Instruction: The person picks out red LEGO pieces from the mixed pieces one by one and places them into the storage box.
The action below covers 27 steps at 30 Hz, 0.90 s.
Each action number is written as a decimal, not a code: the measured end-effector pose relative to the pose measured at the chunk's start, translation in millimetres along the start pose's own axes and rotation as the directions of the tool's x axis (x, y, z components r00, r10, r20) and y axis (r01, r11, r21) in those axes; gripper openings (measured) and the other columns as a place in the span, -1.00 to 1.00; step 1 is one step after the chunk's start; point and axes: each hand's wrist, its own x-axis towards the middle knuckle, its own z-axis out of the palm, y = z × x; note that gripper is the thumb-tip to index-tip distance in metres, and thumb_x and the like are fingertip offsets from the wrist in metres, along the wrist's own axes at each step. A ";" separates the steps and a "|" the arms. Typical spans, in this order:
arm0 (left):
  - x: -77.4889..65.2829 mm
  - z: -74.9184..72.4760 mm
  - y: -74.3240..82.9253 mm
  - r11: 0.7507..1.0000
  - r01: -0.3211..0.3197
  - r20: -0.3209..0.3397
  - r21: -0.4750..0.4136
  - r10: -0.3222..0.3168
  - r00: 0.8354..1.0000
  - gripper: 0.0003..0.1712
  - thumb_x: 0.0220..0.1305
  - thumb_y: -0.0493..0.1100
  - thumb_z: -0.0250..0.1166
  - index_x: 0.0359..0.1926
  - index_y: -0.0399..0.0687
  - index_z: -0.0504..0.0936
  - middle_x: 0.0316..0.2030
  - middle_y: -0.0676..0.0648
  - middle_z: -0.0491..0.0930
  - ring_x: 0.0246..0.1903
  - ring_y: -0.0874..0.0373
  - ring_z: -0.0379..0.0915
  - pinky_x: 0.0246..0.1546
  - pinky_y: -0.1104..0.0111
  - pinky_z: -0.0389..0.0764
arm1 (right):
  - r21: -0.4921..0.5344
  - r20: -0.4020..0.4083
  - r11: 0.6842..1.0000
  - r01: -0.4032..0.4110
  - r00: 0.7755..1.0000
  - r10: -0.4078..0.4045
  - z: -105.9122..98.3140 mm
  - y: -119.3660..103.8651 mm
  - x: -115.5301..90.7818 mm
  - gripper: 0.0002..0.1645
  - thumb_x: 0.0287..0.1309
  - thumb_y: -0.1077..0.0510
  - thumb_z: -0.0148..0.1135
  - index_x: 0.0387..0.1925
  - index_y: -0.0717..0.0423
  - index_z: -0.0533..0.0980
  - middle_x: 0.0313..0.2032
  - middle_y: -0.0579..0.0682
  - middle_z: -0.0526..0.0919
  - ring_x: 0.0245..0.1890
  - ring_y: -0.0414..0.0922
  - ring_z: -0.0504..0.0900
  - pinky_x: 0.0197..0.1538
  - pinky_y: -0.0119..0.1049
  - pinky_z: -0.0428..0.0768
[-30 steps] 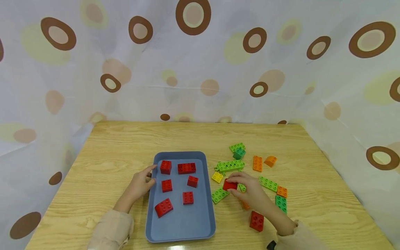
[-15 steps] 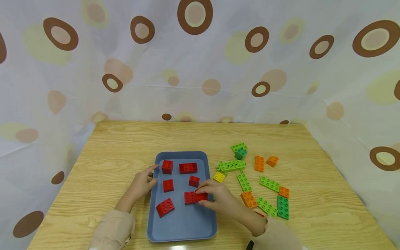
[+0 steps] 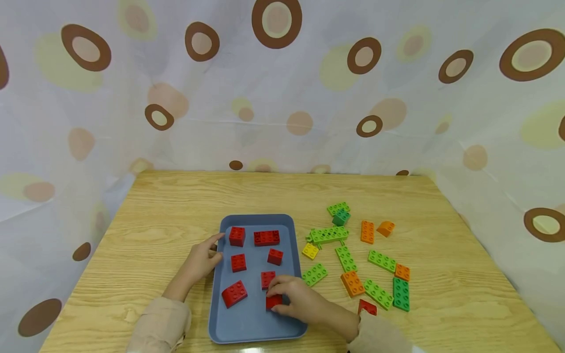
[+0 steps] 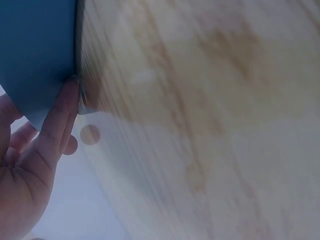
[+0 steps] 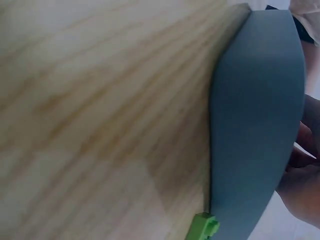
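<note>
My right hand (image 3: 304,300) pinches a red toy brick (image 3: 272,303) low over the right part of the blue-grey tray (image 3: 240,326), partly hiding the brick. Just above it in the head view lies a red square brick (image 3: 267,279). Several other red bricks, among them a sloped one (image 3: 235,294) and a long one (image 3: 267,238), sit spread out in the tray. At the tray's left side my left hand (image 3: 198,264) touches the rim, and the left wrist view shows straight fingers (image 4: 59,117) against the outer wall. The right wrist view mostly shows the tray's wall (image 5: 257,100).
Right of the tray, loose bricks lie scattered: green plates (image 3: 378,294), a yellow brick (image 3: 310,251), orange bricks (image 3: 352,283) and a dark green plate (image 3: 401,294). Another red brick (image 3: 367,307) lies on the table near my right sleeve. A patterned cloth (image 3: 282,98) hangs behind the table.
My right hand has carried the red brick from among the loose bricks leftward over the tray's rim, then toward me below the square brick. The left hand has stayed at the rim.
</note>
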 end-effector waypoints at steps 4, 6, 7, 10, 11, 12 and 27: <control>-0.1 -0.4 0.2 1.000 0.004 0.001 -0.014 -0.004 1.000 -0.41 0.17 -0.37 0.11 0.26 -0.29 0.31 -0.10 -0.40 0.53 -0.24 -0.11 0.59 -0.37 0.27 0.62 | -0.012 0.011 1.000 -0.009 1.000 0.010 6.2 2.8 -0.7 -0.76 0.03 0.19 0.30 -0.21 0.15 0.64 -0.14 -0.07 0.58 -0.12 -0.27 0.49 -0.02 -0.49 0.53; -0.3 -0.7 0.5 1.000 0.007 0.004 -0.019 -0.007 1.000 -0.41 0.17 -0.38 0.11 0.27 -0.29 0.31 -0.09 -0.40 0.53 -0.23 -0.12 0.59 -0.36 0.26 0.63 | -0.011 0.009 1.000 -0.003 1.000 0.004 8.4 3.8 -1.2 -0.77 0.03 0.22 0.30 -0.21 0.16 0.64 -0.14 -0.07 0.58 -0.12 -0.27 0.49 -0.03 -0.50 0.52; -0.5 -0.8 0.5 1.000 0.010 0.007 -0.021 -0.009 1.000 -0.41 0.17 -0.37 0.10 0.27 -0.28 0.30 -0.09 -0.40 0.53 -0.22 -0.12 0.59 -0.35 0.26 0.63 | -0.013 0.007 1.000 0.000 1.000 0.000 9.2 4.1 -1.4 -0.78 0.02 0.23 0.30 -0.22 0.16 0.64 -0.15 -0.07 0.57 -0.12 -0.27 0.49 -0.04 -0.51 0.52; -1.2 -1.1 1.3 1.000 0.016 0.011 -0.025 -0.016 1.000 -0.41 0.18 -0.38 0.10 0.27 -0.28 0.30 -0.09 -0.40 0.53 -0.19 -0.14 0.58 -0.34 0.26 0.63 | -0.018 0.000 1.000 0.005 1.000 -0.005 10.5 4.8 -2.0 -0.78 0.01 0.24 0.30 -0.23 0.15 0.63 -0.16 -0.08 0.57 -0.13 -0.28 0.48 -0.05 -0.51 0.52; -1.3 -1.1 1.4 1.000 0.017 0.013 -0.026 -0.017 1.000 -0.41 0.18 -0.37 0.10 0.27 -0.28 0.30 -0.09 -0.40 0.52 -0.19 -0.14 0.58 -0.34 0.26 0.62 | -0.024 -0.001 1.000 0.006 1.000 -0.006 10.9 4.9 -2.1 -0.78 0.01 0.25 0.30 -0.23 0.15 0.63 -0.16 -0.08 0.56 -0.12 -0.27 0.48 -0.05 -0.50 0.52; -1.5 -1.2 1.7 0.999 0.018 0.013 -0.027 -0.018 1.000 -0.41 0.18 -0.38 0.10 0.27 -0.28 0.29 -0.09 -0.40 0.52 -0.18 -0.14 0.58 -0.35 0.26 0.62 | -0.032 0.001 0.999 0.005 1.000 -0.005 11.1 4.9 -2.2 -0.78 0.01 0.25 0.30 -0.23 0.14 0.63 -0.15 -0.08 0.56 -0.12 -0.27 0.48 -0.04 -0.50 0.52; -1.5 -0.8 1.9 0.999 0.027 0.017 -0.026 -0.027 0.999 -0.41 0.18 -0.37 0.11 0.28 -0.28 0.29 -0.08 -0.40 0.52 -0.17 -0.15 0.57 -0.33 0.25 0.62 | 0.046 -0.038 0.999 -0.025 0.999 0.027 -10.6 3.5 -14.7 -0.71 0.05 0.16 0.29 -0.13 0.09 0.59 -0.09 -0.09 0.54 -0.06 -0.22 0.48 0.01 -0.43 0.54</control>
